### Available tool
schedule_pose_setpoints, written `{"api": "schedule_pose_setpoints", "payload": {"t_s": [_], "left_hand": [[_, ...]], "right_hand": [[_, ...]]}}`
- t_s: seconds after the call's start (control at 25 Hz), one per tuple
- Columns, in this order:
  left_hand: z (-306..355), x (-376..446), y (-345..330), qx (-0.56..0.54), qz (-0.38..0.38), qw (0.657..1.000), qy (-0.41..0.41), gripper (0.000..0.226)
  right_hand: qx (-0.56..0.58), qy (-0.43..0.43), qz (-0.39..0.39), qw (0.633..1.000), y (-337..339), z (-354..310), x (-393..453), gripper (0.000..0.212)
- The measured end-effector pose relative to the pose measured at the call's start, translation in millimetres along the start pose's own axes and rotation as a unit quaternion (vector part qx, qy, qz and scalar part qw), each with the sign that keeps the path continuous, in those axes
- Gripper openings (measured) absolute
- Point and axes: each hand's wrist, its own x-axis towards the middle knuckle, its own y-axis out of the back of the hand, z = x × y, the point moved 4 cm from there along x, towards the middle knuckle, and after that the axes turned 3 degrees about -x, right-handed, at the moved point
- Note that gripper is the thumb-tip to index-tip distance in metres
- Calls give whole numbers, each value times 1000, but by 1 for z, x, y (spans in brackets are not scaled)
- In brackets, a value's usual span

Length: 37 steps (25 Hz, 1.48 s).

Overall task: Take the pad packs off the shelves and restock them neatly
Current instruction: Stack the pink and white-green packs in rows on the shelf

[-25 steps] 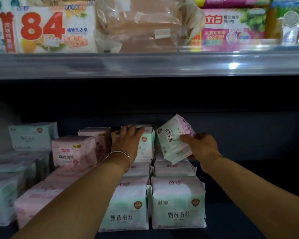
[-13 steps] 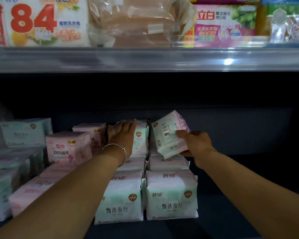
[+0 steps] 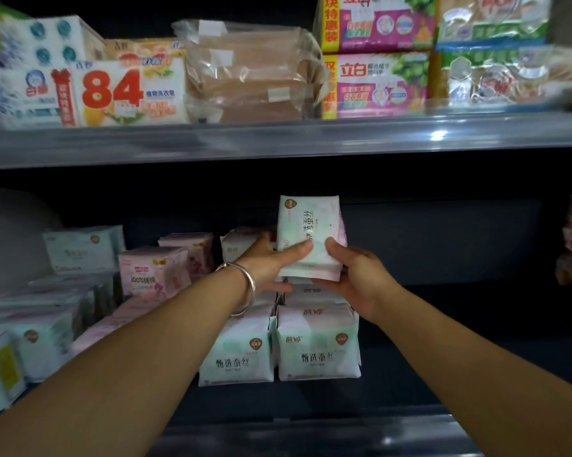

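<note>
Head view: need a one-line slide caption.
Both hands, left and right, hold a mint pad pack upright above stocked rows.

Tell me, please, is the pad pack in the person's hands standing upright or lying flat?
Upright on end. The pad pack stands taller than wide, its printed text running sideways, held by the left hand and right hand above the stacked packs.

Left hand (image 3: 271, 262) and right hand (image 3: 353, 275) (arms outstretched) gripping.

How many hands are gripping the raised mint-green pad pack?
2: the left hand grips the pad pack at its lower left, the right hand at its lower right, above the stocked rows.
</note>
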Motion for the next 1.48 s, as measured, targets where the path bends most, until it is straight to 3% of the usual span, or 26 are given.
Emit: {"api": "schedule_pose_setpoints", "payload": {"t_s": [0.08,0.16,0.28,0.4,0.56,0.72,0.8,0.88,1.0,1.16,1.32,1.48], "left_hand": [[10,-5,4,-7,61,997,-38,70],[20,-10,10,71,97,989,-83,73],[24,-14,13,191,58,976,-88,82],[22,-11,12,247,39,964,-92,90],[19,-3,11,246,39,960,-125,95],[9,12,14,194,55,968,-147,102],[1,23,22,197,122,960,-158,92],[-7,32,31,253,190,934,-167,61],[-24,44,35,290,161,935,-127,31],[-32,51,28,409,125,899,-95,27],[-35,56,24,416,117,898,-80,29],[-37,54,25,412,121,900,-72,32]], "right_hand": [[-59,12,-9,998,2,-4,-10,43],[-115,53,6,992,8,-11,-13,59],[-200,112,-5,973,13,-24,-15,88],[-293,100,-71,948,5,-25,-14,97],[-289,98,-65,950,6,-22,-3,88],[-271,115,-5,956,14,-26,15,59],[-249,127,43,959,23,-33,29,54],[-228,138,72,961,29,-40,38,50],[-255,125,72,956,28,-36,51,54],[-332,115,64,934,24,-23,65,57],[-474,94,71,873,21,-6,76,70],[-458,97,83,880,12,3,83,73]]}}
